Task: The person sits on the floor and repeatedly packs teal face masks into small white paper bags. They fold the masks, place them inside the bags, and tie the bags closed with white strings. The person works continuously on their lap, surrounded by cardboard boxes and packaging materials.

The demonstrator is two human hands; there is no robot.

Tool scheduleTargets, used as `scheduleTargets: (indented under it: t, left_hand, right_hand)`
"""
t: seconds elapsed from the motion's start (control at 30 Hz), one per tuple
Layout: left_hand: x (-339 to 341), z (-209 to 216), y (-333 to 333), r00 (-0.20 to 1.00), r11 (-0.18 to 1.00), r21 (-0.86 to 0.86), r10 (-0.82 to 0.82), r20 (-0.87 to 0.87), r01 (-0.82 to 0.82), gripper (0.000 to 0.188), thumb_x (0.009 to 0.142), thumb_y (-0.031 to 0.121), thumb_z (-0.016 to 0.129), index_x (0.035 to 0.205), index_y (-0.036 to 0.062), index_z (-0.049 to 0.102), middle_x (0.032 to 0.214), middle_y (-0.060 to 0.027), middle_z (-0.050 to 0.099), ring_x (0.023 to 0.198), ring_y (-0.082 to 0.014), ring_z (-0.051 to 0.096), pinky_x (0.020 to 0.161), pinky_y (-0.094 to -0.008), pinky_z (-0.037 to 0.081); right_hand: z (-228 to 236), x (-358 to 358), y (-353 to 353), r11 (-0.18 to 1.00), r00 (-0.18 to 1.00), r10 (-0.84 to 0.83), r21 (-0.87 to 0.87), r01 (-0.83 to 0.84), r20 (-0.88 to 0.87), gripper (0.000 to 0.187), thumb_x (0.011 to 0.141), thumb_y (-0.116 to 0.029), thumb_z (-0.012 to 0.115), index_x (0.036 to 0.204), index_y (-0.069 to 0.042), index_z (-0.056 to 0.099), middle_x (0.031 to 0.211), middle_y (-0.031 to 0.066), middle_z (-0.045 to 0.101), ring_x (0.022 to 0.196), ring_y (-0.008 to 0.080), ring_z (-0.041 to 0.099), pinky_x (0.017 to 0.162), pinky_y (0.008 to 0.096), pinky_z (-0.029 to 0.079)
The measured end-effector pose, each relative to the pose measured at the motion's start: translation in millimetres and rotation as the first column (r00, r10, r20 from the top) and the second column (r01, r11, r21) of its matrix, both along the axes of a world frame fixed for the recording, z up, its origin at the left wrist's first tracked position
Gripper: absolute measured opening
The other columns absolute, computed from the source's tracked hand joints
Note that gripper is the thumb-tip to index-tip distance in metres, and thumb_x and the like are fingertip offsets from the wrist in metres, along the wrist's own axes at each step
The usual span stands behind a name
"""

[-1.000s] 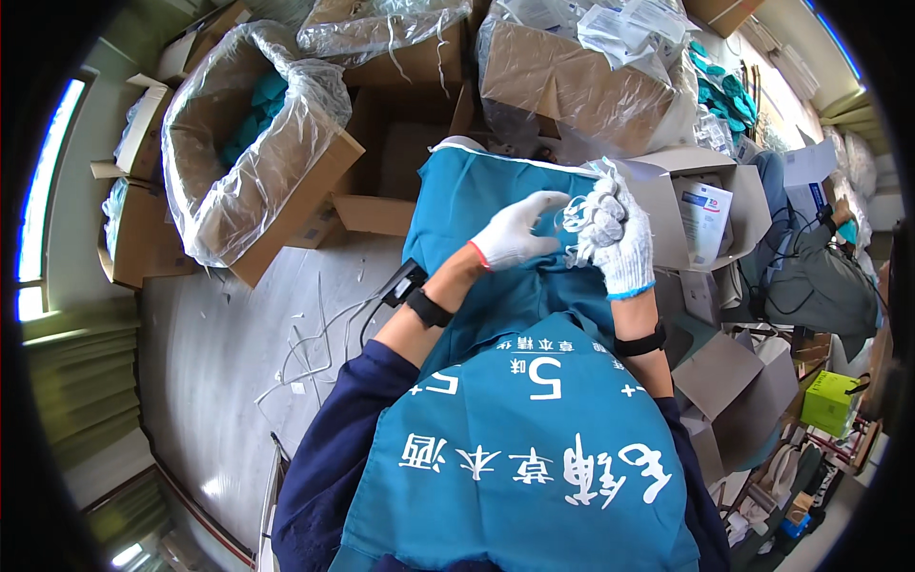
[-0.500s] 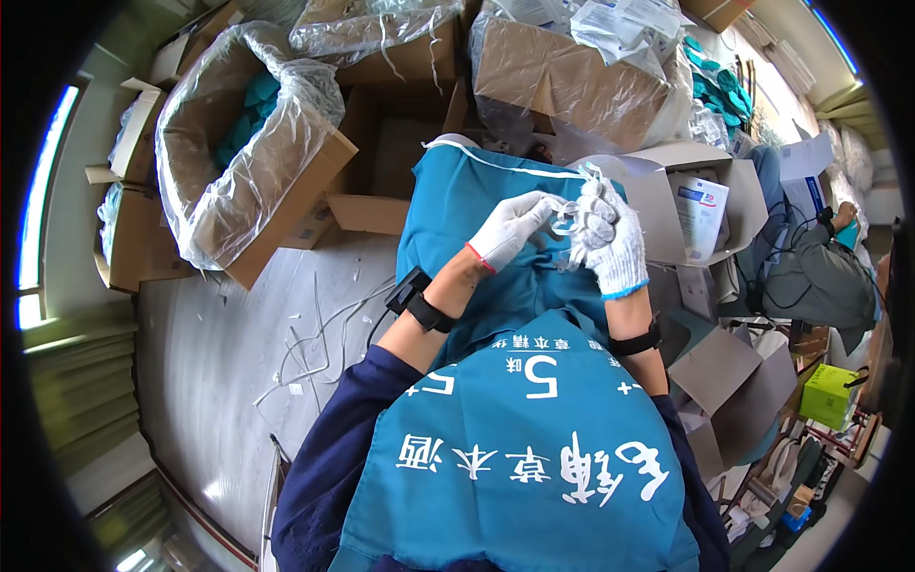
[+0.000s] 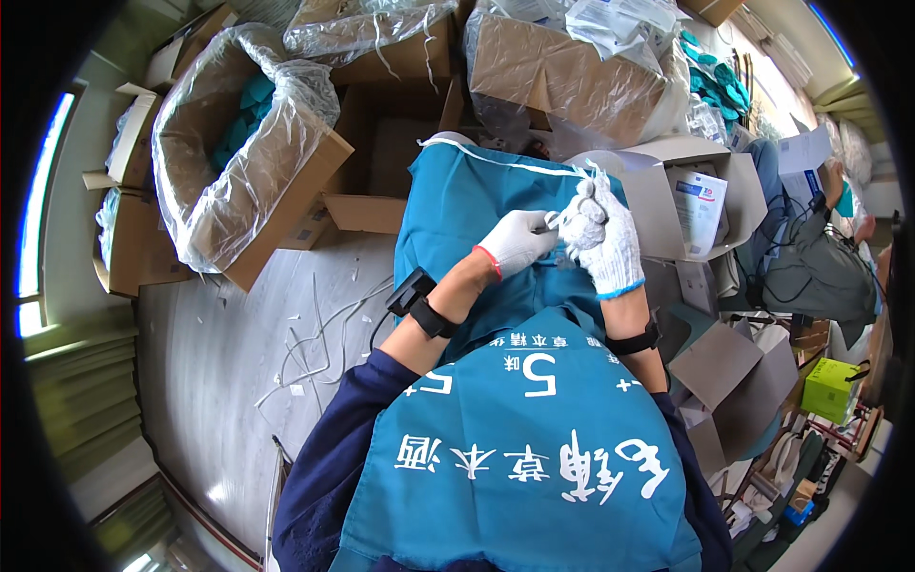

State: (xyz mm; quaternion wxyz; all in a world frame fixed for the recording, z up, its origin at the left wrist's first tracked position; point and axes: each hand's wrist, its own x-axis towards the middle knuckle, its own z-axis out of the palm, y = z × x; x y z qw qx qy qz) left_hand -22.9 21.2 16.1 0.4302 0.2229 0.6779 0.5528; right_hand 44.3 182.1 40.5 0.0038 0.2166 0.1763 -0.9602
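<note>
My left hand (image 3: 518, 240), in a white knit glove with a red cuff, is closed, its fingertips pinching thin white cord beside my right fingers. My right hand (image 3: 602, 240), in a white glove with a blue cuff, is curled round a bunch of white cord (image 3: 578, 217). Loose ends poke out above its fingers. Both hands are over my lap, in front of the blue-teal apron (image 3: 515, 448) with white lettering. Exactly how the cord is looped is hidden by the gloves.
A plastic-lined carton (image 3: 250, 143) with teal items stands at the left. Ahead is an open brown carton (image 3: 367, 212). Right of my hands, a pale box (image 3: 658, 214) holds printed packets. A co-worker's sleeve (image 3: 820, 276) shows farther right. White strips (image 3: 324, 353) lie on the floor.
My left hand has turned and shifted slightly right and down, nearer my right hand. The right fingers have curled and tilted upward round the cord. The co-worker's hand has moved up.
</note>
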Motion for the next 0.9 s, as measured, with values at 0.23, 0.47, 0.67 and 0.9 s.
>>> scheduleTargets:
  t: [0.23,0.47,0.67,0.9]
  left_hand:
    - [4.4,-15.9,-1.9,0.931,0.971,0.203,0.042,0.363,-0.123,0.024,0.093,0.012,0.054,0.108,-0.0014,0.066,0.083,-0.0019,0.064,0.065,-0.0058,0.046,0.058,-0.0215,0.038]
    - [7.2,-1.6,-3.7,0.928,0.959,0.282,-0.070,0.366,-0.038,0.036,0.107,0.033,0.045,0.092,0.0042,0.059,0.072,0.0052,0.044,0.058,-0.0053,0.035,0.053,-0.0211,0.031]
    - [16.5,5.9,-8.8,0.974,0.969,0.217,-0.158,0.163,0.121,0.046,0.106,0.047,0.044,0.089,0.0058,0.058,0.072,0.0051,0.043,0.058,-0.0048,0.034,0.053,-0.0213,0.030]
    - [19.4,-5.1,-18.4,0.907,0.923,0.382,-0.125,0.402,-0.042,0.049,0.106,0.050,0.043,0.077,0.0098,0.046,0.068,0.0041,0.037,0.055,-0.0063,0.032,0.050,-0.0223,0.029]
  right_hand:
    - [15.0,0.0,9.3,0.997,0.998,-0.007,0.078,0.012,-0.067,0.031,0.107,-0.034,0.048,0.092,-0.009,0.058,0.058,-0.0050,0.039,0.042,0.0062,0.029,0.038,0.0215,0.026]
    - [11.6,2.7,18.9,0.998,0.998,-0.060,0.023,0.061,-0.035,0.029,0.107,-0.033,0.046,0.092,-0.012,0.058,0.060,-0.0055,0.039,0.041,0.0055,0.030,0.037,0.0214,0.026]
    - [-14.0,4.5,52.7,0.973,0.986,-0.167,-0.163,0.166,0.004,0.029,0.108,-0.030,0.044,0.085,-0.015,0.055,0.055,-0.0078,0.038,0.041,0.0055,0.036,0.038,0.0221,0.028]
    - [2.1,8.9,66.1,0.906,0.992,-0.125,-0.409,0.112,-0.004,0.031,0.107,-0.025,0.042,0.080,-0.013,0.050,0.051,-0.0091,0.035,0.039,0.0054,0.035,0.038,0.0234,0.028]
